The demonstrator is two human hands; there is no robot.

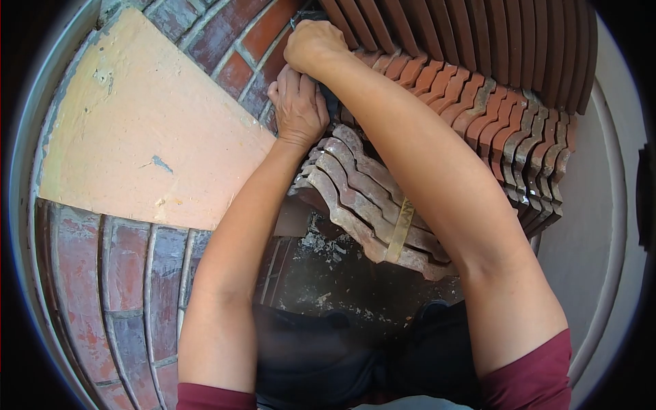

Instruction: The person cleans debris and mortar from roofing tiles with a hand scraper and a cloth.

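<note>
My right hand (314, 45) is closed in a fist at the top, close against the brick wall, beside a small dark object (307, 16) that I cannot identify. Just below it, my left hand (299, 104) has its fingers curled. What either hand grips is hidden by the fingers. Under my right forearm, close to my left wrist, lies a stack of weathered roof tiles (355, 198) with wavy edges. A yellowish printed strap (400, 232) runs across these tiles.
Orange-red roof tiles (471, 102) stand in a long row on the right, with dark brown tiles (478, 41) above them. A brick wall (123, 273) with a cream plastered patch (150, 130) is on the left. White debris (324, 246) litters the dark ground. A pale wall (601, 205) stands right.
</note>
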